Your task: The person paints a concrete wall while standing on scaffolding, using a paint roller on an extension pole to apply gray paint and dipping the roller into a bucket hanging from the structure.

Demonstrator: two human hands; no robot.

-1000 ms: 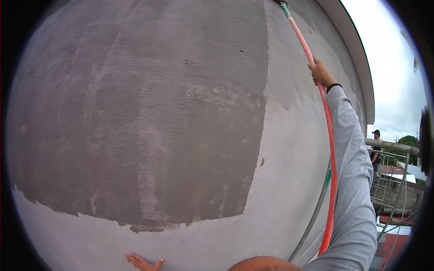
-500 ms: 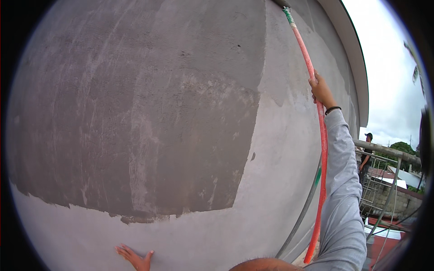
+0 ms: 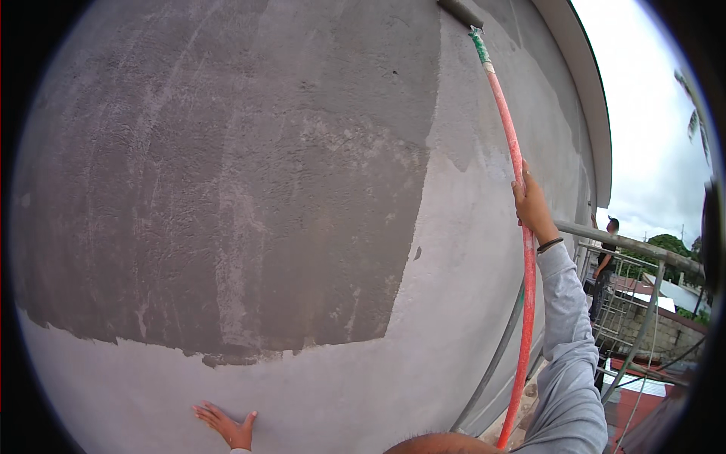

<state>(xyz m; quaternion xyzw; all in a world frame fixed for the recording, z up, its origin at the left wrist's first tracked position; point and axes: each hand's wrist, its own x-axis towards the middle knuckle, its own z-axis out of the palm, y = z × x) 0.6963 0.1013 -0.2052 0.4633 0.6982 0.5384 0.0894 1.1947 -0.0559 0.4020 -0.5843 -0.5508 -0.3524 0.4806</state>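
My right hand (image 3: 534, 206) is wrapped round a long red pole (image 3: 528, 303), with the arm stretched up in a grey sleeve. At the pole's top, past a green-and-white section, a paint roller (image 3: 460, 13) rests against the wall near the upper edge of view. My left hand (image 3: 227, 425) lies flat on the pale lower part of the wall, fingers spread, holding nothing. A large dark grey patch (image 3: 265, 189) covers most of the wall (image 3: 446, 250), with a ragged lower border and lighter surface below and to its right.
Metal scaffolding rails (image 3: 643, 248) stand at the right, with another person (image 3: 605, 261) in dark clothing beyond them. A grey tube (image 3: 495, 359) curves behind the pole. Roofs and a block wall (image 3: 643, 325) lie lower right; an overhanging edge (image 3: 594, 98) borders the wall's upper right.
The right hand and pole have moved down, so more of the roller shows at the top. My left hand stays on the wall, slightly higher in view.
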